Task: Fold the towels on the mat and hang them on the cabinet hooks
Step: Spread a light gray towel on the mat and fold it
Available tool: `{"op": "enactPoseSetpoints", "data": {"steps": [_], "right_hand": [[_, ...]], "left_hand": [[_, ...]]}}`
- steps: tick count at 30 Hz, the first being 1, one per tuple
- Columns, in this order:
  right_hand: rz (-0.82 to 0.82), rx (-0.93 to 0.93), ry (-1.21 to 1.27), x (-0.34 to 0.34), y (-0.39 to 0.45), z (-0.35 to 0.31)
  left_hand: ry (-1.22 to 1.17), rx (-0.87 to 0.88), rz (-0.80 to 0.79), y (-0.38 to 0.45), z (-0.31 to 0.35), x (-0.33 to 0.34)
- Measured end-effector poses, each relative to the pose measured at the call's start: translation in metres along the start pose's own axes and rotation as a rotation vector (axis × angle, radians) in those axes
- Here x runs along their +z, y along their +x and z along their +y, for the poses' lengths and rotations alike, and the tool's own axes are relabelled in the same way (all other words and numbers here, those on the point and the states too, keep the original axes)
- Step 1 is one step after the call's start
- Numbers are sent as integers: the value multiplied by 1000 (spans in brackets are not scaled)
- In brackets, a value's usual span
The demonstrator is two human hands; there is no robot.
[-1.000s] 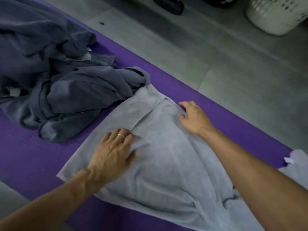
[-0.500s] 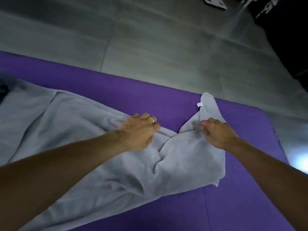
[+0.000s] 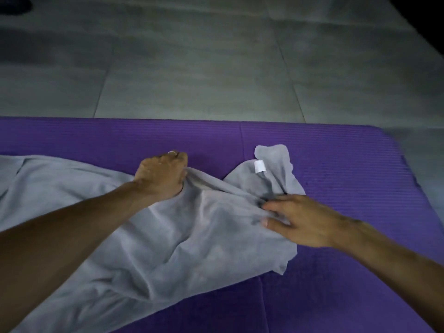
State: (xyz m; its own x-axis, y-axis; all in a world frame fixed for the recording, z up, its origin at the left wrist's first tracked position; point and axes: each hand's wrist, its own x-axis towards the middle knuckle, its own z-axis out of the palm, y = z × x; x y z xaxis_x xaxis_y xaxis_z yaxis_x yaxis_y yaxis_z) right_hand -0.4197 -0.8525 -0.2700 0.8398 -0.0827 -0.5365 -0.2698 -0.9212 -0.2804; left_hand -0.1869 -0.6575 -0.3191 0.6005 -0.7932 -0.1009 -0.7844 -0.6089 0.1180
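The soft pale grey cloth towel [image 3: 168, 236] lies crumpled on the ribbed purple foam mat [image 3: 336, 164]. The left hand [image 3: 162, 177] grips its far edge in curled fingers, probably to lift it and pull the wrinkles flat. The right hand [image 3: 302, 221] seems to pinch the cloth near the corner with the small white label [image 3: 259, 166], though the light is poor there. The mat lies on a floor of large grey tiles [image 3: 192, 68].
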Motion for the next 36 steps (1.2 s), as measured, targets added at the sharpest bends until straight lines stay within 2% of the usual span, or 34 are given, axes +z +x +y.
{"op": "enactPoseSetpoints", "data": {"steps": [2,4,5,7,9,11,13,15,17,19,21,22,24,26,28,30,31,33,34,36], "right_hand": [[135,13,-37,-13,13,8],[288,75,-178,-30,39,22],[308,97,-259,-40,51,32],[208,155,-381,-53,71,53],[88,200,-335,-54,84,74],[110,202,-124,-50,89,89],[219,212,125,-55,86,96],[324,262,349,-64,81,104],[482,301,519,-77,80,107],[621,326,844,-86,85,102],[610,313,1233,-87,90,86],[575,317,1284,-81,93,81],[513,387,964,-59,88,76],[457,483,643,-33,67,68],[353,480,635,-6,46,54],[271,458,668,16,34,38],[278,449,665,21,30,30],[369,467,675,18,24,18],[446,476,685,12,18,12],[580,391,702,-4,8,4]], "left_hand": [[-52,-25,-116,6,4,-2],[-185,-15,-230,11,15,-4],[-233,1,-261,15,24,-4],[-273,24,-301,21,46,-2],[-275,37,-300,26,64,2],[-288,36,-249,27,70,3],[-327,1,-143,28,68,-1],[-327,-97,-5,30,63,-11],[-215,-259,97,36,51,-21],[-126,-460,119,38,36,-30],[-69,-571,85,34,27,-36],[-34,-560,71,29,27,-34],[-67,-425,106,9,43,-28],[-215,-204,153,-19,72,-16],[-299,4,116,-50,111,-5],[-190,121,-30,-73,146,9],[-119,114,-115,-81,159,16],[-56,26,-92,-89,165,30],[-133,-38,-1,-91,165,29],[-576,-199,114,-95,160,18]]}}
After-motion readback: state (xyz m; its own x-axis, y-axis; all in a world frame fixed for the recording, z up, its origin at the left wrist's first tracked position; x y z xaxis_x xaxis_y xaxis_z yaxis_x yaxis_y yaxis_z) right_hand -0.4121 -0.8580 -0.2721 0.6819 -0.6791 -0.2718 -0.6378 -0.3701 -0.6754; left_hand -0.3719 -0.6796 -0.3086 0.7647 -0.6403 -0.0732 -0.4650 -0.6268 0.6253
